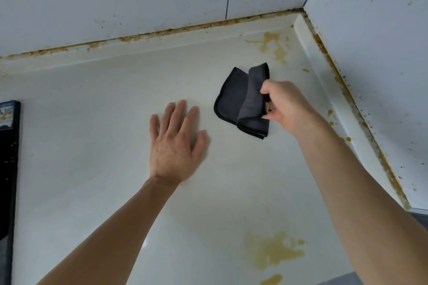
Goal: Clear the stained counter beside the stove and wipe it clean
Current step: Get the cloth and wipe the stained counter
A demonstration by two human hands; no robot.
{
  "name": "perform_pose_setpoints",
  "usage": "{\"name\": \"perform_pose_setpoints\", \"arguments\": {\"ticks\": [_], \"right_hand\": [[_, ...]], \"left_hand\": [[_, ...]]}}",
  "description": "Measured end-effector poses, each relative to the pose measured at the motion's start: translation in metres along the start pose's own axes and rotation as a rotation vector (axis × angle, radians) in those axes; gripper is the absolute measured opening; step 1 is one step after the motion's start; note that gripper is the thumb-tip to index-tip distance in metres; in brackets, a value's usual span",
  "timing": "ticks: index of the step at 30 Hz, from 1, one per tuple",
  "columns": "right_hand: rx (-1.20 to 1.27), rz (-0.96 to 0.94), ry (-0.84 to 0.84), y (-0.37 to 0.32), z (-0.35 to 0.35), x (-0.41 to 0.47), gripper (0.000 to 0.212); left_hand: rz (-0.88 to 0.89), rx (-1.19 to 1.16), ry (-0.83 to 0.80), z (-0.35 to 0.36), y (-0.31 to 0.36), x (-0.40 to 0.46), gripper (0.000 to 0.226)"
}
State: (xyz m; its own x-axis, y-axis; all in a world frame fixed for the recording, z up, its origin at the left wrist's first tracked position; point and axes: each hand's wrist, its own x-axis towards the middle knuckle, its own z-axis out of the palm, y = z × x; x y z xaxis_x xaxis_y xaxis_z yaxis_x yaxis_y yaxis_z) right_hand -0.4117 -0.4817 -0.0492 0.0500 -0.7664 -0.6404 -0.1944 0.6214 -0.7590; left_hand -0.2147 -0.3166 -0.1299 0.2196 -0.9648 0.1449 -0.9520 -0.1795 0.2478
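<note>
A white counter (97, 136) fills the view, bare of objects. A folded dark grey cloth (240, 99) with black edging lies on it right of centre. My right hand (284, 106) pinches the cloth's right edge, lifting one flap. My left hand (176, 143) rests flat on the counter, fingers spread, just left of the cloth and not touching it. Yellow-brown stains show in the far corner (271, 44) and near the front edge (273, 252). Small drops (330, 112) dot the right side.
White tiled walls (139, 0) rise behind and to the right, speckled with spatter. Brown grime lines the seam (162, 31) along the backsplash. The stove's black edge (9, 169) shows at the far left.
</note>
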Motion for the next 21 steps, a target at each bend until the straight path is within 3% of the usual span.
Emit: {"name": "perform_pose_setpoints", "arguments": {"ticks": [2,4,7,10,16,21], "right_hand": [[0.124,0.076,-0.026,0.0,-0.017,-0.003,0.018],[0.004,0.039,0.061,0.002,-0.032,-0.003,0.021],[-0.429,-0.253,0.305,0.007,-0.048,-0.005,0.036],[-0.599,-0.493,0.428,0.0,-0.053,-0.013,0.037],[-0.535,-0.736,0.309,-0.047,-0.037,-0.04,0.044],[-0.465,-0.821,0.267,-0.075,-0.034,-0.058,0.044]], "left_hand": [[0.006,-0.005,0.011,0.001,0.0,0.0,0.055],[0.008,-0.012,0.016,0.001,0.0,0.0,0.055],[0.005,-0.016,0.02,0.001,0.001,-0.001,0.054],[0.008,-0.003,-0.002,0.001,0.001,0.0,0.051],[-0.001,-0.003,-0.038,-0.002,0.003,-0.001,0.049],[-0.003,0.0,-0.049,-0.003,0.002,-0.001,0.05]]}}
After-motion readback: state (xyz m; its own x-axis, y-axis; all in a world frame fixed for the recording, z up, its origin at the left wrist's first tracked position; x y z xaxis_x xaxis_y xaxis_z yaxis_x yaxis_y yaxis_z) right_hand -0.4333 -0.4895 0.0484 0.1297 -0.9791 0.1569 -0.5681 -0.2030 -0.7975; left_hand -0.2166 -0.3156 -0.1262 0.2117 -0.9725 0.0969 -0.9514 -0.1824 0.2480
